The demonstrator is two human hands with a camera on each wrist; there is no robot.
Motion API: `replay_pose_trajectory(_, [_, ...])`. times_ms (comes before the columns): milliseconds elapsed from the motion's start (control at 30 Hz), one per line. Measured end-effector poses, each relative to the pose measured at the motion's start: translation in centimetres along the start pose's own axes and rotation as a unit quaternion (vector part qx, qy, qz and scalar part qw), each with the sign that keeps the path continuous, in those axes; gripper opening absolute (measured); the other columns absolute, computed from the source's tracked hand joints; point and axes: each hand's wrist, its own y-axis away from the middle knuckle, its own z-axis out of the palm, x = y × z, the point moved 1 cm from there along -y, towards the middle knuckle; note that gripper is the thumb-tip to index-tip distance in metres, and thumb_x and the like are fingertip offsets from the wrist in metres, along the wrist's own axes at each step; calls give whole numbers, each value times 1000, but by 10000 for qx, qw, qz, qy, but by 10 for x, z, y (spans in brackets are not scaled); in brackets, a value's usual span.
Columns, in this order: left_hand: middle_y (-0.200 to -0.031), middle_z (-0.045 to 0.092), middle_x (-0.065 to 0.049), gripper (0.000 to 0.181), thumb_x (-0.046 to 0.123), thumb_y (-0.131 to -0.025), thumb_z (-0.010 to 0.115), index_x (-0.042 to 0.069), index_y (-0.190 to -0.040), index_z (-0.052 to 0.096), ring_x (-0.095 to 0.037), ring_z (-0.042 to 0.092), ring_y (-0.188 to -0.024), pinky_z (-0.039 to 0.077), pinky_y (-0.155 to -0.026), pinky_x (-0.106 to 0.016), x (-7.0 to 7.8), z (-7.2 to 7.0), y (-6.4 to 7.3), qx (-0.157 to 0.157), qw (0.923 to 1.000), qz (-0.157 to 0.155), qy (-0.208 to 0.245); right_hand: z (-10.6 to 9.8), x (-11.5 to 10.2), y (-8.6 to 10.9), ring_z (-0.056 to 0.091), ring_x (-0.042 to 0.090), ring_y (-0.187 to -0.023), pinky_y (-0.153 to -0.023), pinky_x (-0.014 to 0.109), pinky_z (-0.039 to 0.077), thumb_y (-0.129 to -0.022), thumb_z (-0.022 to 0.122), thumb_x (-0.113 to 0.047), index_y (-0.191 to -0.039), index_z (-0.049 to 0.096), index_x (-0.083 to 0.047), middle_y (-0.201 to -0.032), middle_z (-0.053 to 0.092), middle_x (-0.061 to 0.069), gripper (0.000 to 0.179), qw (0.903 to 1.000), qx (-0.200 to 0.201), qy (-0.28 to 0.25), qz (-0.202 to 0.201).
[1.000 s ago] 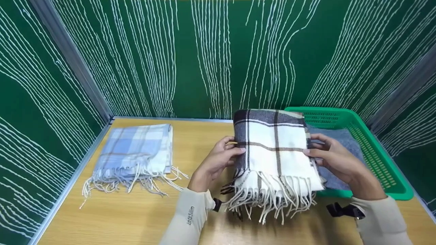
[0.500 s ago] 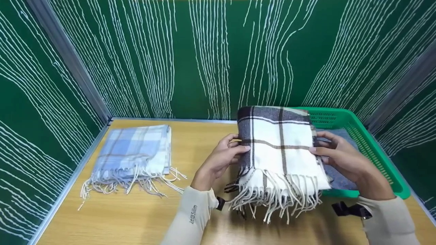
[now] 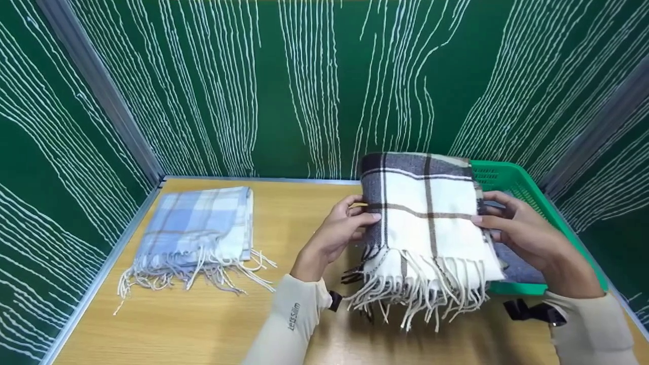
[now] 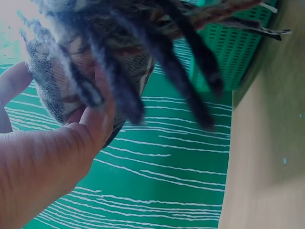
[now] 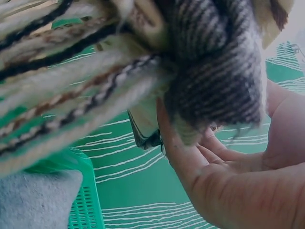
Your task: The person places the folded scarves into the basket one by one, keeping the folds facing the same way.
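Both hands hold up a folded plaid scarf [image 3: 431, 235], white with dark grey and brown bands and a fringe hanging at its near end. My left hand [image 3: 334, 233] grips its left edge, thumb on the front face and fingers behind. On the opposite edge my right hand [image 3: 532, 238] pinches it the same way, the thumb in front. In the left wrist view dark fringe strands [image 4: 176, 71] hang across the hand. Dark woven folds [image 5: 214, 86] sit close to the fingers in the right wrist view. The scarf partly covers a green basket [image 3: 517, 289].
A folded light blue and white plaid scarf [image 3: 192, 223] with fringe lies on the wooden table [image 3: 167, 324] at the left. Grey cloth [image 3: 517, 266] lies inside the basket. Green panels [image 3: 314, 91] with white wavy lines stand behind and at both sides.
Both hands have moved to the right and slightly up with the plaid scarf, which now covers more of the basket. The blue scarf stays where it was.
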Motion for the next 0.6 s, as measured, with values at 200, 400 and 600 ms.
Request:
replay_pose_trajectory(200, [-123, 68, -17, 47, 2, -97, 65, -2, -141, 48, -18, 66, -88, 59, -81, -30, 3, 5, -2, -90, 9999, 85, 44, -6, -4, 4, 68, 13, -87, -70, 25, 60, -106, 57, 0, -131, 56, -21, -113, 72, 0, 33, 10000, -40, -17, -30])
replay_pose_trajectory(400, [-128, 67, -19, 49, 1, -97, 65, -2, -142, 48, -19, 67, -92, 60, -82, -30, 5, 10, -3, -158, 9998, 116, 56, -12, -8, 8, 71, 16, -91, -74, 28, 63, -107, 55, 0, -132, 58, -23, -115, 73, 1, 35, 9999, -83, 54, -72])
replay_pose_trajectory(600, [-126, 67, -19, 45, 0, -97, 65, -1, -140, 49, -19, 67, -91, 60, -80, -29, 6, 16, -5, -236, 9994, 212, 143, -19, -11, 10, 72, 16, -91, -74, 29, 63, -106, 54, 2, -133, 59, -22, -114, 73, 3, 37, 9999, -106, -50, -118])
